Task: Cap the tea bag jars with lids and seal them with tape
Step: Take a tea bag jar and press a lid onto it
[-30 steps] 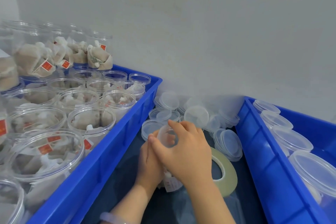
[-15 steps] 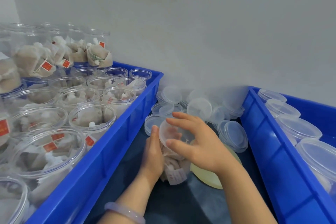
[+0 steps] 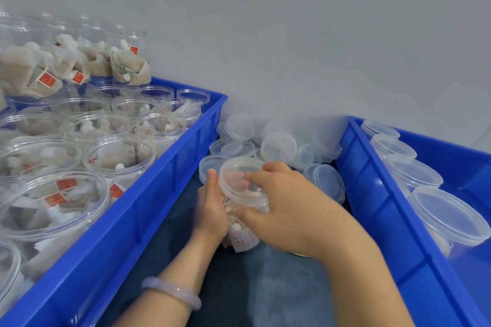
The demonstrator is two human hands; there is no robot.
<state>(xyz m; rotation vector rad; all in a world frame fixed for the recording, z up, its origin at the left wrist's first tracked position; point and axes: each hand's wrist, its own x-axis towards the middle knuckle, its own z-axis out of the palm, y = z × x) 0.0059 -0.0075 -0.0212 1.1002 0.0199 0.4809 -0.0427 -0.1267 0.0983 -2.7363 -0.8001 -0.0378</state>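
left hand (image 3: 211, 207) grips the clear tea bag jar (image 3: 243, 237) by its side, right hand (image 3: 289, 204) pinches the thin lid (image 3: 235, 175) at the rim; both look light, slick, slightly flexible

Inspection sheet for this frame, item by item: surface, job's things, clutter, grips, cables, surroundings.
Surface: dark surface between the left crate and the right crate, both blue.
Job's things: jar of tea bags between the hands, lid on its mouth, seating cannot be told; open jars fill the left crate; capped jars stand in the right crate; loose lids are heaped by the wall; tape not clearly seen.
Clutter: nothing seen.
Grips: left hand holds the jar's side; right hand grips the lid from above.
Cables: nothing seen.
Surroundings: plain grey wall; bracelet on the left wrist.
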